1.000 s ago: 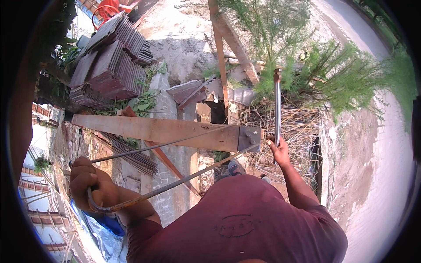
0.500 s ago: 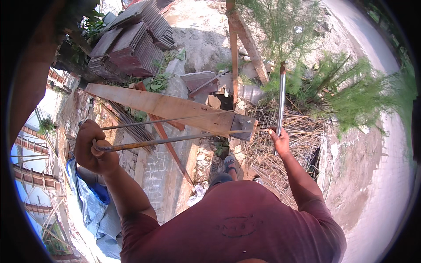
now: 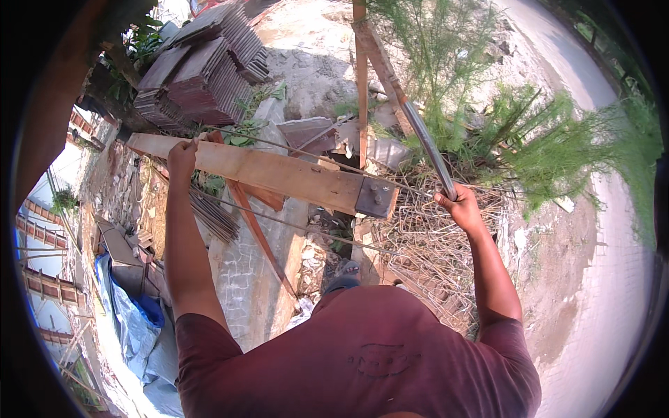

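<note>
My left hand (image 3: 182,155) is closed above the left part of a long wooden plank (image 3: 272,171). It grips a thin steel rod (image 3: 279,146), which slants over the plank toward my right hand. A second length of rod (image 3: 293,226) runs below the plank; whether the two join is unclear. On the plank's right end sits a dark metal plate (image 3: 376,197) with short pins. My right hand (image 3: 460,207) is wrapped around the lower end of a silver metal pipe (image 3: 426,139), which tilts up and to the left, with a brown far end.
Many bent rebar pieces (image 3: 446,244) lie heaped under my right arm. Feathery green branches (image 3: 550,146) spread beyond them. Stacked ribbed tiles (image 3: 202,83) stand at the far left. A wooden post (image 3: 362,90) rises past the plank; a blue tarp (image 3: 132,327) lies at left.
My left hand has moved up and right, and the rods now slope down to the right. The pipe's far end has swung left. My right hand has shifted slightly right and up.
</note>
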`<state>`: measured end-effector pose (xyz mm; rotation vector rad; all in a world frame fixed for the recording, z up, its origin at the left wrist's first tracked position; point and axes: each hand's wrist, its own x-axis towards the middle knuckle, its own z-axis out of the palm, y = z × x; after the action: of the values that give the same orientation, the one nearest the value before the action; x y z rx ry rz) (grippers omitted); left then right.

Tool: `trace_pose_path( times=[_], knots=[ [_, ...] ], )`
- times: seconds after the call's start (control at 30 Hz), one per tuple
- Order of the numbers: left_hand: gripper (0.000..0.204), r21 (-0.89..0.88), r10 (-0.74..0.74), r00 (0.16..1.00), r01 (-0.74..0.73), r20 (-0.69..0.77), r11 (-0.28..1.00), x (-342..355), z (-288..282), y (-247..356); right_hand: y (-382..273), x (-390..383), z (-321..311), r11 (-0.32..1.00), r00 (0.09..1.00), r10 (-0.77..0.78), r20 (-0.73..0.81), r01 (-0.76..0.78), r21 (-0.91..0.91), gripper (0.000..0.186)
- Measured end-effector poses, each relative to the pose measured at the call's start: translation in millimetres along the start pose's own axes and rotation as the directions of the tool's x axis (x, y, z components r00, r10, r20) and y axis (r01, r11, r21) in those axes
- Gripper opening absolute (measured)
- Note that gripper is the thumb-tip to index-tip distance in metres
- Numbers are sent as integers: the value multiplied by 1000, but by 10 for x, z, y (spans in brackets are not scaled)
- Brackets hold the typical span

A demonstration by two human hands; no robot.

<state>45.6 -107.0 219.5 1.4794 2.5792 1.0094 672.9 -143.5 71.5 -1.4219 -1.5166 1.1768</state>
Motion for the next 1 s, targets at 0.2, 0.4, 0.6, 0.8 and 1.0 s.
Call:
trace_pose_path(
  times=[0.2,0.4,0.6,0.8,1.0],
  knots=[
    [23,-30,-12,987,17,161,999,-366,1499,-753,442,-22,123,957,993,64,-95,-88,-276,25],
    [27,106,-8,966,-20,259,994,-322,1941,-769,921,-20,145,913,984,95,-148,-145,-382,24],
    [45,166,147,942,-204,302,965,-558,1733,-536,718,-146,348,966,979,146,-144,-173,-195,22],
    [72,328,90,922,-223,376,918,-556,2043,-776,360,74,653,890,972,201,-120,-233,-392,24],
    [77,376,98,914,-257,395,890,-436,2145,-720,514,68,578,906,951,255,-176,-298,-300,27]
  ],
)
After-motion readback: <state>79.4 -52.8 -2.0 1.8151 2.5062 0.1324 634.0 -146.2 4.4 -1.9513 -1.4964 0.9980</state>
